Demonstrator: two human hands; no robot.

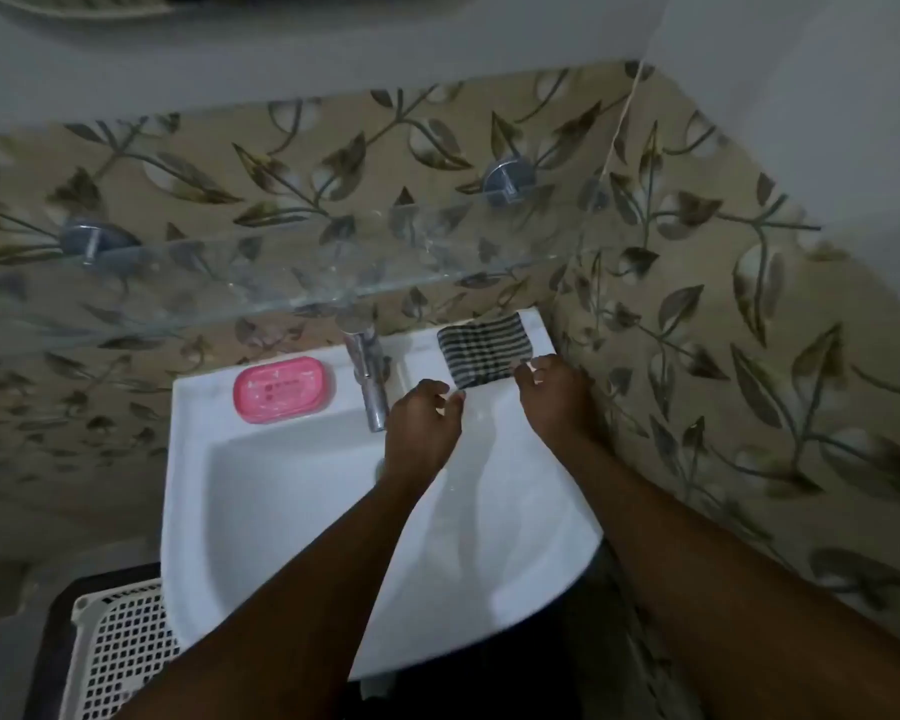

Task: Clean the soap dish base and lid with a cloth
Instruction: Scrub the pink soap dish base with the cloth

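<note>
A pink soap dish [281,388] with its lid on sits on the back left ledge of the white washbasin [292,511]. A black-and-white striped cloth [484,350] lies flat on the back right ledge. My left hand [423,426] rests at the cloth's near left corner, fingers curled and touching its edge. At the cloth's near right corner is my right hand [552,397], fingertips on the edge. Whether either hand grips the cloth is unclear. Both hands are far from the soap dish.
A chrome tap [369,376] stands between the soap dish and the cloth. A glass shelf [281,272] on two metal brackets hangs above the basin. Leaf-patterned tiled walls close in at the back and right. A white perforated basket [120,652] stands below left.
</note>
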